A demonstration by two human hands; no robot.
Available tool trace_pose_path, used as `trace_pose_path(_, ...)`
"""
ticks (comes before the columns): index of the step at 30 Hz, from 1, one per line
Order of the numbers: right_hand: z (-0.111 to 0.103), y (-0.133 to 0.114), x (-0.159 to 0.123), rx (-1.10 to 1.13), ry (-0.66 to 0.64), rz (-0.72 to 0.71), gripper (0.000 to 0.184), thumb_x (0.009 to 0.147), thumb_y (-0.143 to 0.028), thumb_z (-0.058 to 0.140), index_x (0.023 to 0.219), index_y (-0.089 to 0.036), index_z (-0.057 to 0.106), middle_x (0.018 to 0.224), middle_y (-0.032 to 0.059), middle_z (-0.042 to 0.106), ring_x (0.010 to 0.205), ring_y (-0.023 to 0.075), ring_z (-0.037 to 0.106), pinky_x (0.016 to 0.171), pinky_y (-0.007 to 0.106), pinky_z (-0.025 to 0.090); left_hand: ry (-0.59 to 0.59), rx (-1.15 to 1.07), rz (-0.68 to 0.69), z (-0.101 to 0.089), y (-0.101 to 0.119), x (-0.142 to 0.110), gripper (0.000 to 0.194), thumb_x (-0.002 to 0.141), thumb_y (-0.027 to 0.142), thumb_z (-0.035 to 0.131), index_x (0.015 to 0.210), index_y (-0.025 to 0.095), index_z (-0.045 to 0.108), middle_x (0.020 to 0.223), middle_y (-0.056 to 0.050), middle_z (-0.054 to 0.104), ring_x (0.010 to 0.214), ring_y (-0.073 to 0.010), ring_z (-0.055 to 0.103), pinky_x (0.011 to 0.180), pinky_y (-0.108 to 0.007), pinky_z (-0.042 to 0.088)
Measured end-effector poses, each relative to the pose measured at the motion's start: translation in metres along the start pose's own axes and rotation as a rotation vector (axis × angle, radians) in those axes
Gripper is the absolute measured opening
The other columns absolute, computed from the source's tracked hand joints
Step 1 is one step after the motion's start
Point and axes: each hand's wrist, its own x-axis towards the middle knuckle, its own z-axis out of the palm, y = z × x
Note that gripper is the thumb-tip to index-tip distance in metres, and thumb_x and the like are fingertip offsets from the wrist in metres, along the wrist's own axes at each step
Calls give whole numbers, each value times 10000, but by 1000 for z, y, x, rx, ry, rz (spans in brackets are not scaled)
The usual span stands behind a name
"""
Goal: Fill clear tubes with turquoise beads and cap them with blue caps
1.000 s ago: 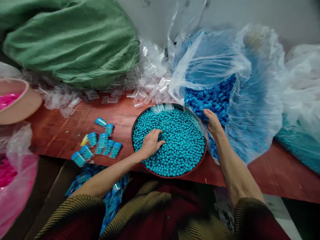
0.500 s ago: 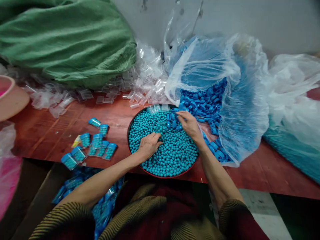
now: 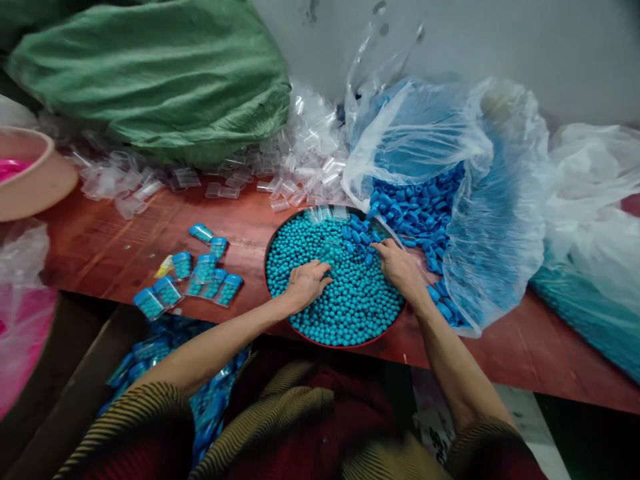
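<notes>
Head view: reddish table (image 3: 110, 243), grey wall (image 3: 480, 40); left fingers (image 3: 318, 268) and right fingers (image 3: 385, 247) curl over beads (image 3: 345, 310), grips unclear.

Dim light; deep shadow under table (image 3: 115, 250); glints on clear plastic pieces (image 3: 332, 175); edges stretched, soft.

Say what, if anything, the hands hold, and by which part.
It cannot be told: the left hand is over turquoise beads, the right hand beside blue caps; any grip is unclear.
</notes>
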Motion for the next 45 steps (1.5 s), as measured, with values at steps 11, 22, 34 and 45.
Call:
trace_pose_path(11, 9, -25, 24, -94, -91, 248, 392, 886, -404, 497, 1160, -133, 561, 1030, 158, 688, 952, 268, 649, 744, 323, 455, 39, -45, -5, 7, 1, 1, 226, 856, 323, 535, 1035, 214, 622, 964, -52, 642, 933, -229, 591, 776, -321, 454)
trace_pose_path(22, 16, -46, -19, -165, -48, 11, 289, 890, -129, 322, 1064, -146, 551, 912, 118, 667, 809, 220, 630, 645, 282, 409, 29, -223, -11, 6, -5, 6, 202, 844, 273, 543, 1018, 211, 624, 984, -49, 658, 968, -218, 579, 873, -336, 448)
trace_pose_path(34, 25, -58, -25, 256, 40, -230, 337, 933, -226, 341, 1170, -156, 572, 996, 110, 605, 973, 207, 576, 845, 314, 459, 4, -465, -62, 0, -19, 16, 147, 810, 260, 522, 878, 169, 615, 849, -24, 664, 810, -176, 603, 770, -287, 459)
trace_pose_path(45, 14, -74, -23, 924, 168, -85, 226, 840, -314, 512, 967, -184, 647, 924, 46, 690, 828, 182, 622, 782, 318, 483, -43, -970, -56, -4, -20, 8, 153, 814, 279, 462, 932, 182, 452, 730, 33, 489, 623, -105, 492, 546, -217, 434)
